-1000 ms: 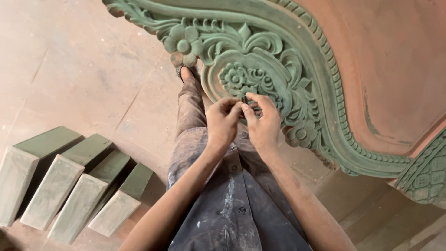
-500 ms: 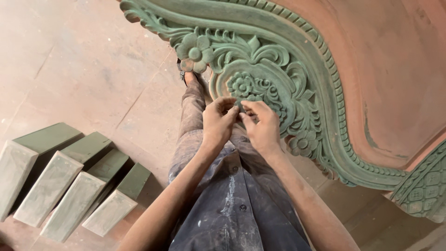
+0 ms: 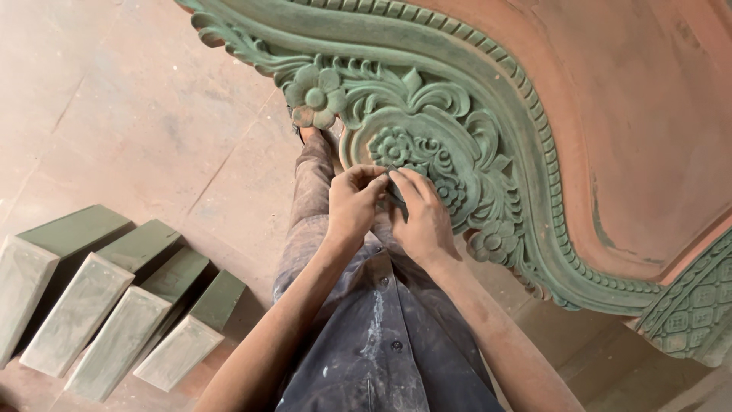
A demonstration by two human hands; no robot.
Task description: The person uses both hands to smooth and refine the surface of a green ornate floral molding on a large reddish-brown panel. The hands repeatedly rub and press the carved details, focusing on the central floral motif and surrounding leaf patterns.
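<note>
Head cam looks down on a big green-painted carved wooden panel [image 3: 427, 145] w/ scrolls, rope-bead border and flower rosettes, standing on a dusty reddish floor [image 3: 137, 114]. Behind the green carving, the panel's flat field is plain reddish-brown.

Left hand [image 3: 352, 204] and right hand [image 3: 421, 217] meet at the lower edge of the central flower medallion [image 3: 396, 149], thumbs nearly touching. Both hands are curled, fingertips pressed together on sth small and dark at the carving surface; too small to tell what it is. Right hand's fingers [image 3: 412, 183] lie against the carved leaves just below the medallion. Left hand's fingers are bent in a pinch right beside them.

Person wears a dark grey button shirt [image 3: 381, 343] w/ white paint specks and dusty grey trousers [image 3: 313, 198]; one leg stretches fwd, foot just under a large carved flower [image 3: 315, 97].

At lower left, well apart from the hands, four green-painted rectangular wooden blocks [image 3: 114, 297] lean side by side in a row on the floor.
</note>
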